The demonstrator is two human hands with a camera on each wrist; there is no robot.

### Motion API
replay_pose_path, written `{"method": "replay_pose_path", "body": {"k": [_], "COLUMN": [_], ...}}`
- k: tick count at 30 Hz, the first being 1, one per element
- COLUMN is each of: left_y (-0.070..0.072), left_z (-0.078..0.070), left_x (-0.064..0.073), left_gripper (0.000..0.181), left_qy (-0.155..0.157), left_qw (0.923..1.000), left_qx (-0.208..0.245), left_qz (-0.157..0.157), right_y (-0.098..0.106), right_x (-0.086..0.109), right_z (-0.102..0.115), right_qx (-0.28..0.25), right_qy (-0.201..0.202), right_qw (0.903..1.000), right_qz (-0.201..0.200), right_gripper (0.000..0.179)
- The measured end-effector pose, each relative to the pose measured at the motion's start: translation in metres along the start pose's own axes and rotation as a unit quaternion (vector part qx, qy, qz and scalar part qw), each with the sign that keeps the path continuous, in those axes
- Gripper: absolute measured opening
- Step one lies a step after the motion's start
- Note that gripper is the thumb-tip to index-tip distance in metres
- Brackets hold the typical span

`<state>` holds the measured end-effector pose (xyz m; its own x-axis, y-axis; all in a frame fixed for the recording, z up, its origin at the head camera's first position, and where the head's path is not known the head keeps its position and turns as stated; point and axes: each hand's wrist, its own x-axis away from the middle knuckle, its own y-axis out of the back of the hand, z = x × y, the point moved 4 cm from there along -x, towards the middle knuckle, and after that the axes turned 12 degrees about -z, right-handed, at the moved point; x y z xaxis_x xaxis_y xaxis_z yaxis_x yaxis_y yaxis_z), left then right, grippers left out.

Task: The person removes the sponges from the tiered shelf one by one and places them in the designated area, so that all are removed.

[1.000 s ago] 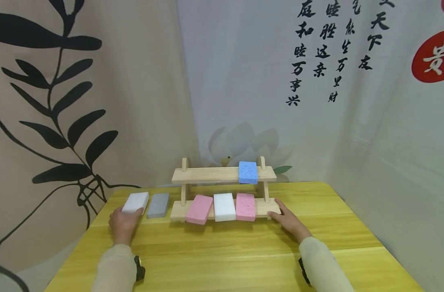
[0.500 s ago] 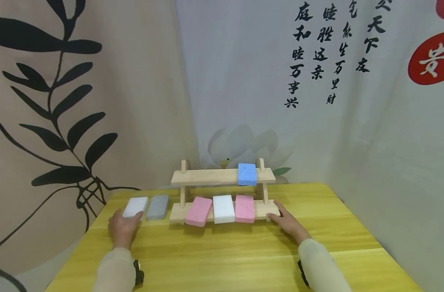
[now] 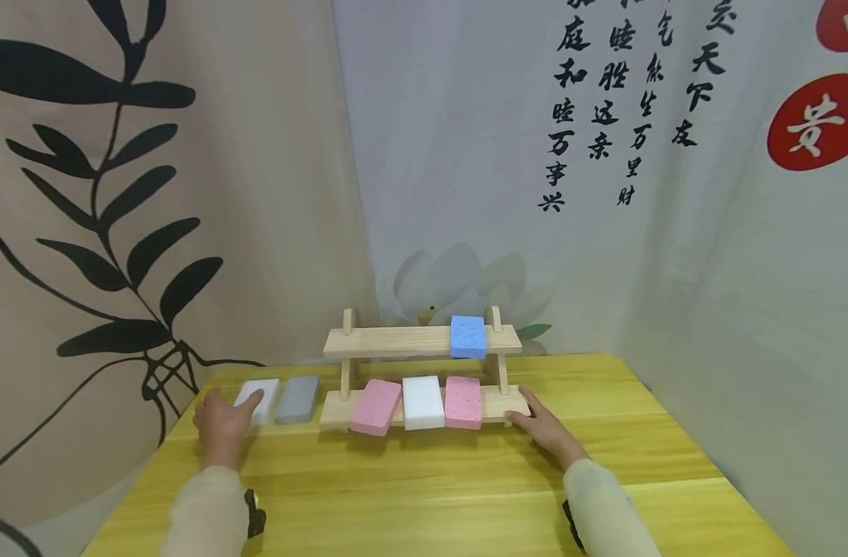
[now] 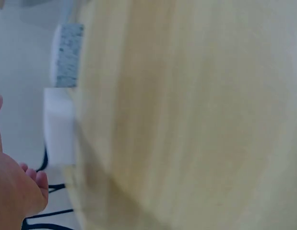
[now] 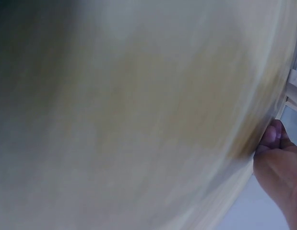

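Note:
In the head view a two-tier wooden rack [image 3: 424, 340] stands at the back of the table, and my right hand [image 3: 545, 435] grips the right end of its lower board, thumb in front. My left hand [image 3: 222, 425] is by a white sponge [image 3: 258, 398] on the table, thumb spread from the fingers. The left wrist view shows a gap between that hand and the sponge. A grey sponge [image 3: 297, 400] lies just right of the white one. On the lower board sit a tilted pink sponge [image 3: 376, 408], a white sponge [image 3: 423, 403] and another pink sponge [image 3: 463, 403].
A blue sponge [image 3: 468, 337] sits near the right end of the upper board. Behind the table [image 3: 396, 495] hangs a printed cloth [image 3: 285, 193] with leaves and writing. Another cloth side [image 3: 744, 309] runs along the right edge.
My left hand has let go of the white sponge and drawn slightly left and back, leaving it beside the grey one. The right hand keeps its grip on the rack. The head view has shifted slightly.

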<state>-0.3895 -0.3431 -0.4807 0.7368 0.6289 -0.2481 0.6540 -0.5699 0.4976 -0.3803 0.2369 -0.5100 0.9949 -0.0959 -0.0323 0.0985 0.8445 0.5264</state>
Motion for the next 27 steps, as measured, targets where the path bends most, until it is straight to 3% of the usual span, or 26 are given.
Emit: {"method": "replay_pose_path", "body": {"k": [5, 15, 27], "left_y": [0.004, 0.001, -0.022], "left_z": [-0.022, -0.058, -0.115], "left_x": [-0.005, -0.004, 0.009], "left_gripper": [0.098, 0.090, 0.092], "left_qy": [0.006, -0.027, -0.071], "left_qw": [0.9998, 0.9992, 0.9958], "left_qx": [0.020, 0.029, 0.057], "left_qz": [0.005, -0.002, 0.010], "right_y": [-0.002, -0.004, -0.003], "right_x": [-0.002, -0.003, -0.003], "right_z": [-0.001, -0.001, -0.002], "right_qx": [0.003, -0.003, 0.000], "right_qy": [-0.001, 0.000, -0.004], "right_qw": [1.0000, 1.0000, 1.0000], "right_qz": [-0.006, -0.005, -0.009], "right_gripper": [0.087, 0.087, 0.087]}}
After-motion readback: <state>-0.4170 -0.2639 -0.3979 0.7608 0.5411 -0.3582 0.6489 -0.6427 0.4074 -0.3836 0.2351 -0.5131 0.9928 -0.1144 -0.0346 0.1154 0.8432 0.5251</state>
